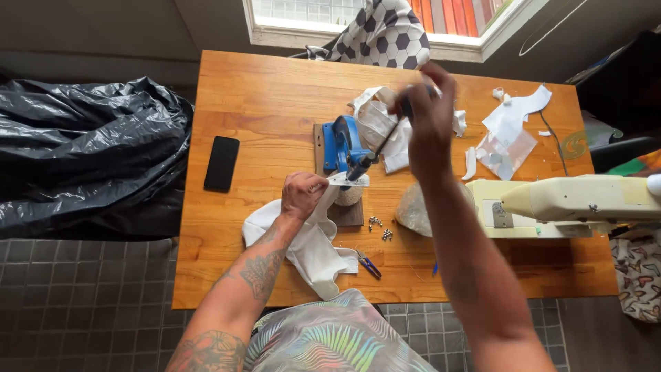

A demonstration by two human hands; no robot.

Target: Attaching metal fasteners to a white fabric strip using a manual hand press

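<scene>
Two hands work the blue press (342,146) mid-bench: left hand (301,195) pinches soft, floppy white fabric (311,242) under its die; right hand (428,110) clamps the stiff lever handle (382,142) above.

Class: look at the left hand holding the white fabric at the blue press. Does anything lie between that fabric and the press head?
Nothing visible does. The left hand holds the white fabric right under the blue press; the right hand grips its lever above.

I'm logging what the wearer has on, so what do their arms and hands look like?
Both arms are bare, with no sleeves, gloves or watch in view. The left hand tops a forearm covered in dark tattoos, running up past the elbow. The right hand and its forearm show no clear markings.
</scene>
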